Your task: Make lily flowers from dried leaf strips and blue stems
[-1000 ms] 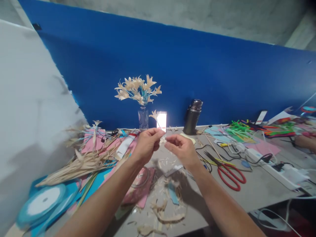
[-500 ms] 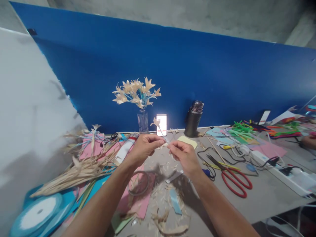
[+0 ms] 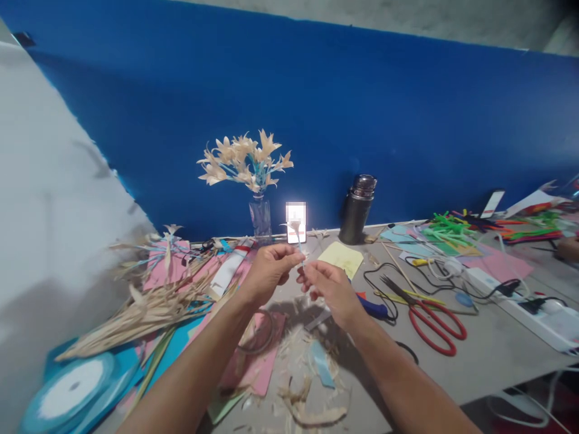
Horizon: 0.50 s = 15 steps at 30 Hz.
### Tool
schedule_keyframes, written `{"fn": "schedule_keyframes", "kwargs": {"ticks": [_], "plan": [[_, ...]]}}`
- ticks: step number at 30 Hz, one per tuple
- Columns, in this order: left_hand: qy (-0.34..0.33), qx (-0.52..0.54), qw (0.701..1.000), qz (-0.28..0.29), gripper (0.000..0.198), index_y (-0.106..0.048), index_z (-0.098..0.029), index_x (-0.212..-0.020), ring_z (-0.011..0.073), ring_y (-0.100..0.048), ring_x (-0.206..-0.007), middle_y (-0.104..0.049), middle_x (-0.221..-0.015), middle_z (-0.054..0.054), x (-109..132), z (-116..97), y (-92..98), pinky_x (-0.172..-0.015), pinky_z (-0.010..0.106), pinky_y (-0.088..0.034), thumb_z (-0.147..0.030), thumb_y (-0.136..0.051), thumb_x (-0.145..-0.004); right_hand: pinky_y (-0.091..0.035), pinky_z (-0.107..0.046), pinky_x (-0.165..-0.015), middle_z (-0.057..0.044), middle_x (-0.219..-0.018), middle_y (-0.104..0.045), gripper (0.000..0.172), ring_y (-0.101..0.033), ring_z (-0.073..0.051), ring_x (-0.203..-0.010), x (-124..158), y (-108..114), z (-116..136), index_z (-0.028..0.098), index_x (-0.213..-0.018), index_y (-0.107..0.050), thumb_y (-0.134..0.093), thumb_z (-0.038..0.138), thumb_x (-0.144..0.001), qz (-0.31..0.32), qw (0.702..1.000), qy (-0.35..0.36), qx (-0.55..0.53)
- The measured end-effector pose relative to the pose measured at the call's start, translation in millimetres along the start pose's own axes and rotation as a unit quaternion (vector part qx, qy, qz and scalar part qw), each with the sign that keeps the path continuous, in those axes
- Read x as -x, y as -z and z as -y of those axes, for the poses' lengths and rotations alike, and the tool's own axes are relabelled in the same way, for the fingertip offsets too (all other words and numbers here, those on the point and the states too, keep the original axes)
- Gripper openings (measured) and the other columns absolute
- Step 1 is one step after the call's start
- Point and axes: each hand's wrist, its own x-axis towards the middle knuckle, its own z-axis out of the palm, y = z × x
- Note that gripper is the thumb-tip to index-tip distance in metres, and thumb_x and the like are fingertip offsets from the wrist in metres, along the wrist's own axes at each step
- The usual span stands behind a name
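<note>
- While both hands are raised close together above the table (image 3: 488, 361), the flower (image 3: 295, 226) is held nearly upright between them; its bloom shows just in front of the lit phone (image 3: 297, 237), as my eye sees it;
- the left hand (image 3: 272, 265) has thumb and forefinger pressed together, pinching the stem (image 3: 300, 245) below the bloom; the right hand (image 3: 329, 284) appears to pinch it lower down, other fingers loosely curled;
- it looks light, I'd say, the bloom dry, papery and easily cracked; the thin stem seems firm yet bendable, hardly slippery; fingertips belong there, off the petals;
- behind the left hand, a clear vase (image 3: 260, 220) holds a bunch (image 3: 244, 160) of pale blooms on blue stems, spread wide above its neck; I can't tell whether there's water;
- beyond the right hand, a dark flask (image 3: 356, 214) stands capped; its contents are hidden.
</note>
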Motion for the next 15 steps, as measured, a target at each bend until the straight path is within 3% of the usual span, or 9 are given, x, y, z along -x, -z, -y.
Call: {"fn": "schedule_keyframes", "kwargs": {"ticks": [4,11,15], "plan": [[0.025,0.014,1.0,0.01,0.036,-0.064,-0.014,-0.066,0.002,-0.03,-0.04,-0.049,-0.051,-0.006,1.6,0.7,-2.8,-0.042,0.02,-0.015,-0.041,-0.086,-0.064,-0.033,-0.025,-0.051,0.003,-0.055,-0.058,0.032,-0.045,-0.009,-0.05,-2.6,0.7,-2.9,0.018,-0.065,-0.067,-0.083,0.045,-0.069,-0.015,0.999,0.042,-0.006],[0.049,0.022,0.998,0.032,0.038,-0.065,-0.014,-0.065,0.0022,-0.028,-0.039,-0.046,-0.047,-0.007,0.5,-0.9,1.1,-0.041,0.02,-0.014,-0.044,-0.089,-0.06,-0.038,-0.025,-0.056,-0.003,-0.065,-0.067,0.038,-0.053,-0.01,-0.055,-2.5,7.2,-5.5,0.017,-0.075,-0.074,-0.08,0.055,-0.074,0.097,0.991,-0.047,-0.082],[0.028,-0.019,0.999,0.013,0.036,-0.066,-0.015,-0.065,0.0031,-0.031,-0.04,-0.05,-0.049,-0.005,2.9,-3.3,-1.5,-0.041,0.02,-0.015,-0.044,-0.086,-0.062,-0.043,-0.026,-0.061,0.0,-0.067,-0.066,0.035,-0.055,-0.011,-0.06,-4.5,5.7,-8.7,0.018,-0.076,-0.072,-0.087,0.049,-0.067,0.043,0.996,-0.019,-0.074]]}}
